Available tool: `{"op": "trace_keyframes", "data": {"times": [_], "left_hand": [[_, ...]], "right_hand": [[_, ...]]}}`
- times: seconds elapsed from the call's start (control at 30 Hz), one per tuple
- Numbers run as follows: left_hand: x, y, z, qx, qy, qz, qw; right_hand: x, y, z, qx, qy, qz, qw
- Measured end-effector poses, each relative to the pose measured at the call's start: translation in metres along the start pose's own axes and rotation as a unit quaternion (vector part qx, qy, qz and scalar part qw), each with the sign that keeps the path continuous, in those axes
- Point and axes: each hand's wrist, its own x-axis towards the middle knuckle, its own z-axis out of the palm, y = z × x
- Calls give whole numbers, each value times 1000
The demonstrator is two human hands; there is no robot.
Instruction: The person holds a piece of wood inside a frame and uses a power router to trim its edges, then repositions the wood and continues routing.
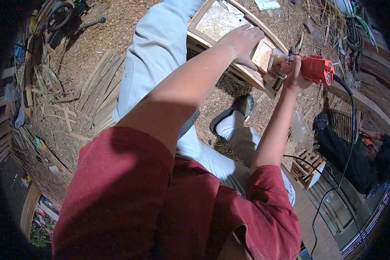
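Observation:
My left hand (242, 45) lies palm down on a wooden box-like frame (201, 37), fingers spread and thumb apart, with dust on the wrist. The frame has pale, dusty panels and raised wooden edges. At its right end, my right hand (295, 77) is wrapped round an orange power tool (317, 69). The tool lies on its side, its clear front part (279, 64) towards the frame. Whether its tip touches the wood is hidden. A black cable (353, 112) runs from the tool's back end down the right side.
Curved wooden strips (100, 82) lie on sawdust-covered ground at the left. A small slatted wooden piece (307, 168) is at the lower right. Another person in dark clothes (340, 141) is at the right. A coiled cable (60, 16) is at the upper left.

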Motion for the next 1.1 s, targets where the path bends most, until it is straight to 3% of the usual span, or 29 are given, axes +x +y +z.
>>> {"op": "trace_keyframes", "data": {"times": [0.13, 0.33, 0.53, 0.63, 0.83, 0.93, 1.1], "left_hand": [[-2, -1, 2, -28, 31, 13, 999], [-1, -3, 7, -27, 35, 13, 999], [0, -2, 6, -11, 27, 10, 1000], [-1, -1, 4, -14, 26, 13, 999], [-1, -1, 3, -21, 27, 11, 999], [-1, 0, 2, -18, 20, 6, 1000], [-1, -1, 4, -30, 22, 9, 999]], "right_hand": [[-7, -1, 7, 93, 23, -42, 995], [-2, 0, -1, -5, 13, -37, 999], [6, -11, 13, 90, 42, 3, 995], [15, -5, 18, 71, 47, -30, 996], [15, -16, 21, 39, 35, 27, 998], [21, -3, 19, 5, 29, -39, 999], [25, 5, 18, -19, 33, -29, 999]]}}
